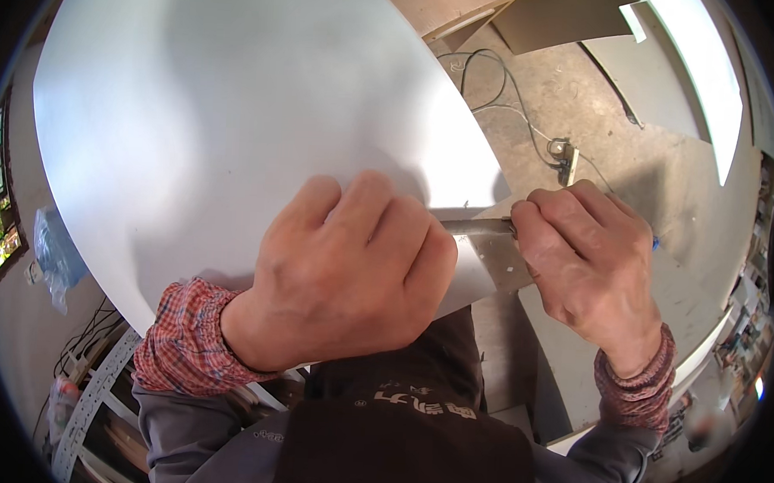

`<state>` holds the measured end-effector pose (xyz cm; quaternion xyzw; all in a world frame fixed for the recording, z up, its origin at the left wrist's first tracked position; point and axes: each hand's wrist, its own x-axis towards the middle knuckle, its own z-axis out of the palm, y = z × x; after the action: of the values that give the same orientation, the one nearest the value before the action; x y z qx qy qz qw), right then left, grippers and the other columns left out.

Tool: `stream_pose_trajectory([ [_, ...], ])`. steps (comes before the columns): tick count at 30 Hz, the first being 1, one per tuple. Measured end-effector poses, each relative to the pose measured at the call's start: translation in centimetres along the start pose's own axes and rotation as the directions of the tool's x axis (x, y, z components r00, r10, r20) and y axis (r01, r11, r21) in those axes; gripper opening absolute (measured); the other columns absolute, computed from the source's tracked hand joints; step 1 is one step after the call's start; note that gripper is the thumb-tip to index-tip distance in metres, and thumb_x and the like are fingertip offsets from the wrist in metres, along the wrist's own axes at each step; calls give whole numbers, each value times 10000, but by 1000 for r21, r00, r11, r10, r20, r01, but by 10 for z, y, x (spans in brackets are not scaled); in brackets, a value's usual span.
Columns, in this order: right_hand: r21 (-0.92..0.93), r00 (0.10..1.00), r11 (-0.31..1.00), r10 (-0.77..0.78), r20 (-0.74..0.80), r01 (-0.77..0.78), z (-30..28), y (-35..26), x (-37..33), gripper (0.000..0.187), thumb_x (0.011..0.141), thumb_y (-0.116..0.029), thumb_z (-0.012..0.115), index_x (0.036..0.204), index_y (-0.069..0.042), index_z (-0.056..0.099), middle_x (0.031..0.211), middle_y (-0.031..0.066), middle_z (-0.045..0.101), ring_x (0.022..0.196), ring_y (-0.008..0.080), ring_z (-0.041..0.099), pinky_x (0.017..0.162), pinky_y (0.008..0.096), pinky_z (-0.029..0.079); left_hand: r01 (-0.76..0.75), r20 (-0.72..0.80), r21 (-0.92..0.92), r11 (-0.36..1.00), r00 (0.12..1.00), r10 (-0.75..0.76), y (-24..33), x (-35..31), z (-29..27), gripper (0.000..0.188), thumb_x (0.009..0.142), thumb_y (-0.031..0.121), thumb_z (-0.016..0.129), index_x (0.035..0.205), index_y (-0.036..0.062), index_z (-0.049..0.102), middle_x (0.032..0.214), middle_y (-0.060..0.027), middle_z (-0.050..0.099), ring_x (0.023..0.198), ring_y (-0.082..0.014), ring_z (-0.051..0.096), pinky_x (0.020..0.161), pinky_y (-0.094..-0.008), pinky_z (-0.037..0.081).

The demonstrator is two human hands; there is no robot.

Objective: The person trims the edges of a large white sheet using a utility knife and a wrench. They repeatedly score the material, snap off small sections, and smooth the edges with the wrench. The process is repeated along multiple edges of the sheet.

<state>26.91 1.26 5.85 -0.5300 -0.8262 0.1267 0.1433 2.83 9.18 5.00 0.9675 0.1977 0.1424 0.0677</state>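
Observation:
A large smooth white panel (pixel 237 123) stretches out before me, its corner between my hands. My left hand (pixel 351 274) is closed over the panel's near edge, with the knuckles up. From it a narrow flat grey bar (pixel 474 226), file-like in shape, runs across the panel's corner to my right hand (pixel 589 263). That hand is closed on the bar's other end, beyond the panel's right edge. My left fingers hide the rest of the bar, and its exact kind cannot be made out.
On the floor to the right lie a power strip (pixel 568 163) and a looped black cord (pixel 504 78). More pale boards (pixel 640 80) stand at the far right. A perforated metal rail (pixel 86 414) and a clear plastic bag (pixel 58 257) are at my left.

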Motion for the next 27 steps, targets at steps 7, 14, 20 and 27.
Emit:
stream_pose_trajectory([
  [7,6,1000,1000,-24,8,23,-2,-1,6,307,679,-70,769,977,-39,702,873,32,608,730,213,618,575,337,502,7,30,15,1000,1000,-7,2,-6,-4,150,628,69,707,757,55,631,729,-36,504,660,-204,547,551,-307,409],
  [14,4,996,996,-86,11,86,0,0,6,292,689,-82,777,967,-46,697,841,5,580,706,179,581,548,308,471,32,52,39,999,998,-34,11,-16,-7,155,617,83,685,760,53,636,743,-35,522,674,-200,554,554,-302,408],
  [20,11,992,992,-123,0,123,4,4,2,291,679,-80,778,957,-45,698,831,6,568,702,177,574,539,309,465,43,67,69,997,997,-47,17,-17,-7,169,613,92,683,772,54,642,737,-35,516,661,-196,555,552,-301,413],
  [27,-17,988,988,-153,-27,152,7,10,9,275,677,-75,779,940,-44,704,832,1,569,705,171,577,545,299,475,90,13,101,991,996,-92,13,-15,-4,123,651,81,660,766,45,635,745,-42,516,650,-194,532,552,-311,402],
])
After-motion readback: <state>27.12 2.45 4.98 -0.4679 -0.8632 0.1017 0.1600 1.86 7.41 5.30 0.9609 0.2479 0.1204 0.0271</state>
